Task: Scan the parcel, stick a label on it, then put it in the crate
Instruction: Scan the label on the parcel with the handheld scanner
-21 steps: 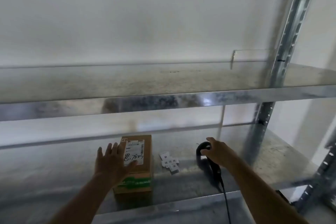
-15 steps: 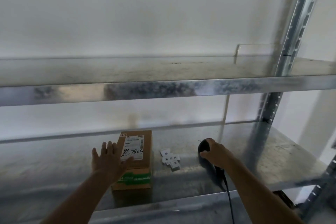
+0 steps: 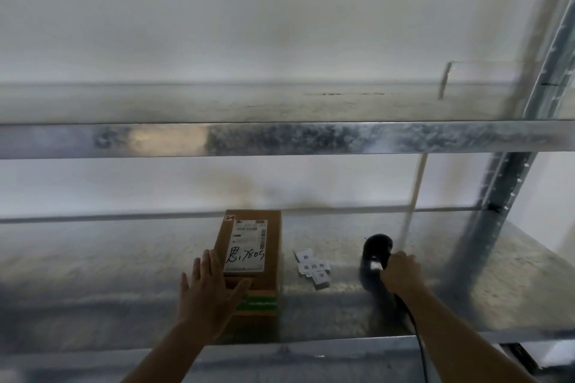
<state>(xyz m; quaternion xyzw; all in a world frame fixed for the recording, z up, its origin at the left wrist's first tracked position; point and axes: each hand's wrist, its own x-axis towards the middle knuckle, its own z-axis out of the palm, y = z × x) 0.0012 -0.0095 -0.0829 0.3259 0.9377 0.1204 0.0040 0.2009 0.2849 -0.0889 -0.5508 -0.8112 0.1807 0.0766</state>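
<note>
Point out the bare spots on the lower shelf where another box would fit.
Bare: the stretch left of the parcel, and the right end past the scanner, up to the upright post. Crowded: between parcel and scanner lie loose labels, with the left hand and right hand there too.

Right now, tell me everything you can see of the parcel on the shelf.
The parcel is a small brown cardboard box lying flat on the lower metal shelf, long side running away from the camera. A white shipping label with barcodes and handwritten "7805" covers its top; green tape bands the near end. The left hand rests open on its near left corner.
</note>
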